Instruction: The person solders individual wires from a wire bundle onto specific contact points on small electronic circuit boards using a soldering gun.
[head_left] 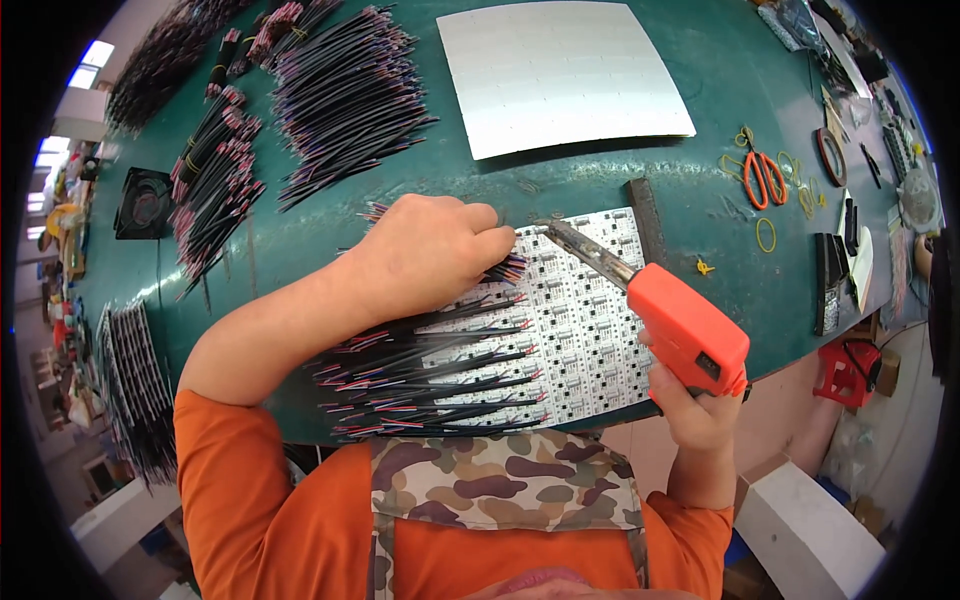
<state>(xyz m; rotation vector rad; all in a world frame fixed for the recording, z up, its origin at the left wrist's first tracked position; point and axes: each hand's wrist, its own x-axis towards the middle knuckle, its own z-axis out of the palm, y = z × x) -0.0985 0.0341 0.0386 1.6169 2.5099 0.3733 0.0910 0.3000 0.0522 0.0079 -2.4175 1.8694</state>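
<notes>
A white circuit-board panel (590,330) with rows of small dark parts lies at the table's near edge. Several black cables (450,385) with red, blue and white stripped ends run leftward from its left columns. My left hand (435,245) is closed over the panel's upper left, fingers pinched on black cable whose coloured ends (512,268) show below the knuckles; the fingertips are partly hidden. In my right hand is a red soldering gun (690,330), gripped by its handle. Its dark metal tip (560,232) points up-left to the panel's top edge, just right of my left fingers.
Piles of black cables (350,100) lie at the far left, beside a black square fan (145,203). A white panel (565,75) rests at the back. A dark bar (646,222) borders the board. Orange-handled scissors (763,178) and yellow rubber bands (766,235) lie right.
</notes>
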